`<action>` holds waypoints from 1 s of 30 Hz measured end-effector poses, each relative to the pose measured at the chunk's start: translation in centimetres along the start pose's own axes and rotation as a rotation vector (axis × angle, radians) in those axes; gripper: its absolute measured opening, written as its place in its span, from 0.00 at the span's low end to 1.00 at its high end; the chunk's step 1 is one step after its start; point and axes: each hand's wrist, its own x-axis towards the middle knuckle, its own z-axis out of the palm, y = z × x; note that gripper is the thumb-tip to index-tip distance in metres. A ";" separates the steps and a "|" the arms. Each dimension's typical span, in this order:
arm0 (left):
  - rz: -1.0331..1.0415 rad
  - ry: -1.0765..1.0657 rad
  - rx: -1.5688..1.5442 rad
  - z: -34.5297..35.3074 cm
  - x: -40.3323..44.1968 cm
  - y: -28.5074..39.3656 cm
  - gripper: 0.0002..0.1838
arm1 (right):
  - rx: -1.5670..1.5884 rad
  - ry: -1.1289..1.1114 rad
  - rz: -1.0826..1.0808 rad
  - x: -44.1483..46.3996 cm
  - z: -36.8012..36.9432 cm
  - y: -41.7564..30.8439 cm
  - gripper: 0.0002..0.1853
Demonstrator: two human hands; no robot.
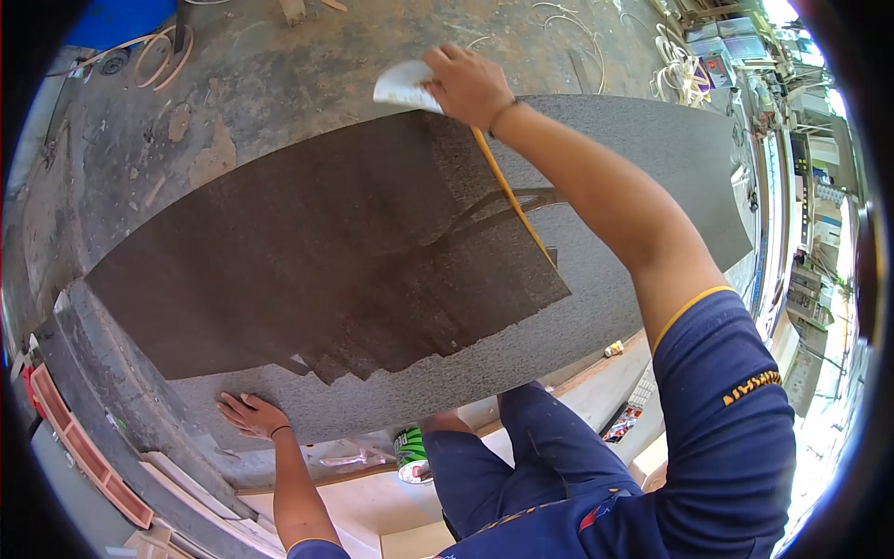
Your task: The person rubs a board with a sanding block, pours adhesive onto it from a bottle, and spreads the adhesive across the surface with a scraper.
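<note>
A large grey sheet (633,149) lies in front of me, much of its left and middle covered by a dark brown, wet-looking coat (279,233) with a ragged near edge. My right hand (468,84) is closed on a thin white spreader (402,86) at the sheet's far edge. From below that hand, a yellow-orange line (514,200), perhaps a bead of glue, runs across the sheet along the right side of the coat. At the near left corner, my left hand (250,415) rests flat on an uncoated part, fingers spread.
By my legs stands a green and white can (413,455). A small yellow-and-white object (614,348) lies beside the sheet's near edge. Thin curled strips (168,61) are on the stained floor (279,56). At left is a long reddish-brown tray-like piece (88,447).
</note>
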 end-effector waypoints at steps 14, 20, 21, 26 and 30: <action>-0.007 -0.005 0.048 -0.8 -0.1 0.8 0.28 | 0.276 -0.314 0.201 -20.9 -14.7 0.3 0.17; -0.001 0.006 0.022 -0.5 0.2 0.5 0.28 | 0.134 -0.297 0.294 -24.5 -9.0 6.3 0.12; -0.035 -0.015 0.027 -0.7 0.1 0.7 0.28 | 0.135 -0.303 0.307 -25.0 -9.6 6.3 0.12; -0.010 0.009 0.047 -0.3 0.3 0.2 0.29 | 0.083 -0.409 0.071 -31.7 -10.2 3.6 0.08; -0.005 0.023 0.022 0.2 0.5 -0.3 0.29 | 0.048 -0.332 -0.040 -28.1 -8.2 3.3 0.05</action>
